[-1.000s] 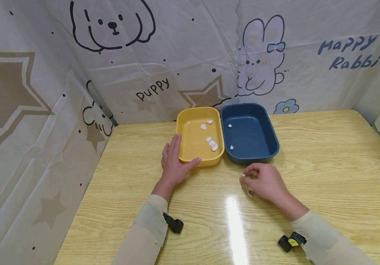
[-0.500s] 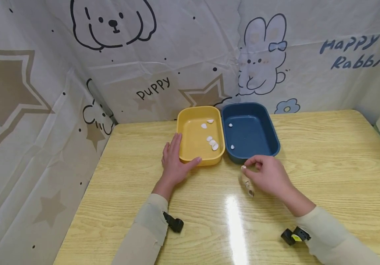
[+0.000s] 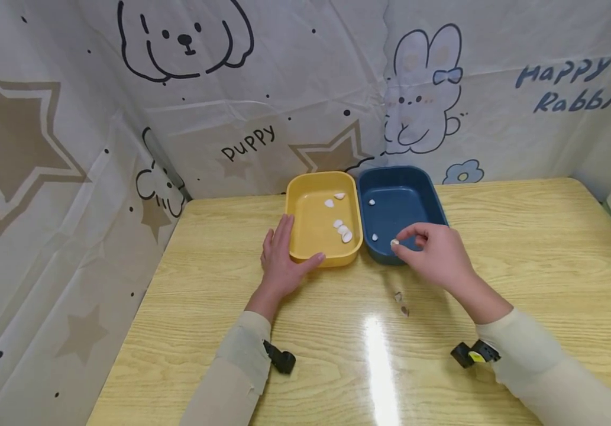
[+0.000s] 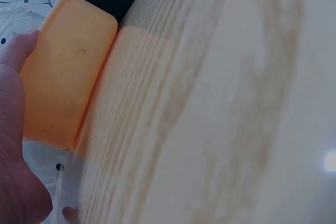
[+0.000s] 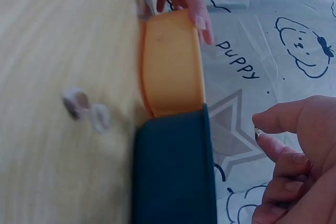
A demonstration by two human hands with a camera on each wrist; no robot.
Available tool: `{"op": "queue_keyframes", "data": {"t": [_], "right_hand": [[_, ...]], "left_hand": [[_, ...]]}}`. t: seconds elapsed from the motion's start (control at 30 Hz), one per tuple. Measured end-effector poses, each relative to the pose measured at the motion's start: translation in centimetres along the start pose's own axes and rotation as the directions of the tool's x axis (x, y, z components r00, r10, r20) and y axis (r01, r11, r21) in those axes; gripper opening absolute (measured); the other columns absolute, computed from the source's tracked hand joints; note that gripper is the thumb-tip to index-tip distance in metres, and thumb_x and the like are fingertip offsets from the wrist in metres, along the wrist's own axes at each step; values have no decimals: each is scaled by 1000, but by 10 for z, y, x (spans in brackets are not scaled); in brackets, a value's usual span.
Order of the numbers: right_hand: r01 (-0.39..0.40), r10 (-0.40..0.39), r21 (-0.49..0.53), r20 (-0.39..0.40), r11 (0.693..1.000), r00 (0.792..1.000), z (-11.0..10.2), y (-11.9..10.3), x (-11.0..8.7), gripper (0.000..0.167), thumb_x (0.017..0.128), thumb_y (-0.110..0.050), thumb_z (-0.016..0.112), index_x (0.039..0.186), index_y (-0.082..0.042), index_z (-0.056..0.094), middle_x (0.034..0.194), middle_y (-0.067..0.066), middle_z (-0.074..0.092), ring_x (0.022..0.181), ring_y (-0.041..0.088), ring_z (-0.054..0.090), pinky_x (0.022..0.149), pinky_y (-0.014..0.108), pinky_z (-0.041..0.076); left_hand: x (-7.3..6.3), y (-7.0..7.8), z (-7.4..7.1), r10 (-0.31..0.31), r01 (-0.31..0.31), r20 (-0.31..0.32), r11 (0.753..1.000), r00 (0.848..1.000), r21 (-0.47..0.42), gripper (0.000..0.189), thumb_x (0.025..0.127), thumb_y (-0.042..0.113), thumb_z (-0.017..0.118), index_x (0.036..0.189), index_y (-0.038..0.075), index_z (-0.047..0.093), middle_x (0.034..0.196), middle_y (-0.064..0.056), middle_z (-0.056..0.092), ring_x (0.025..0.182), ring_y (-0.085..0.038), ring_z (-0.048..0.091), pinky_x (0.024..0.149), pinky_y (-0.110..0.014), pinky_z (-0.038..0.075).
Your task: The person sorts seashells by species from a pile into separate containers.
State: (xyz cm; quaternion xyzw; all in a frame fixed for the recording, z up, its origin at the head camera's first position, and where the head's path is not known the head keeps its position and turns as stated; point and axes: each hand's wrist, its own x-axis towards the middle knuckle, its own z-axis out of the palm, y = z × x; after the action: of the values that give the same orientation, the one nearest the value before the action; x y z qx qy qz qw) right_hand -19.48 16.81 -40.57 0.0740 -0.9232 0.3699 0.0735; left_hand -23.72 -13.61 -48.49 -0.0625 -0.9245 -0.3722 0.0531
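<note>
In the head view my right hand [image 3: 439,255] pinches a small pale seashell [image 3: 394,243] between thumb and forefinger, over the near part of the blue bin [image 3: 406,208]. The right wrist view shows this shell [image 5: 257,134] at the fingertips, mostly hidden. My left hand [image 3: 282,269] rests against the near left corner of the yellow bin [image 3: 307,228], fingers straight along its side and thumb at the front rim. Several white shells [image 3: 346,236] lie in the yellow bin. Two small shells [image 3: 371,202] are in the blue one.
Two more shells [image 3: 404,310] lie on the wooden table [image 3: 332,349] in front of the bins. Both bins stand side by side near the back edge, by a printed cloth [image 3: 284,89]. Light glares off the table's front middle.
My right hand has lifted the shell from the table and moved it forward over the blue bin. Two shells on the table have come into sight. The left hand stays put.
</note>
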Motion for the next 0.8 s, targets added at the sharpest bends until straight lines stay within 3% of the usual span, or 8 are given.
{"op": "queue_keyframes", "data": {"t": [0.8], "right_hand": [[-62, 62, -7, -61, 998, 996, 1, 0, 60, 24, 91, -32, 73, 98, -8, 74, 63, 4, 41, 55, 26, 42, 51, 36, 29]], "left_hand": [[0, 1, 0, -17, 17, 7, 1000, 1000, 11, 110, 77, 74, 68, 161, 38, 8, 165, 16, 2, 149, -32, -1, 113, -61, 6]]}}
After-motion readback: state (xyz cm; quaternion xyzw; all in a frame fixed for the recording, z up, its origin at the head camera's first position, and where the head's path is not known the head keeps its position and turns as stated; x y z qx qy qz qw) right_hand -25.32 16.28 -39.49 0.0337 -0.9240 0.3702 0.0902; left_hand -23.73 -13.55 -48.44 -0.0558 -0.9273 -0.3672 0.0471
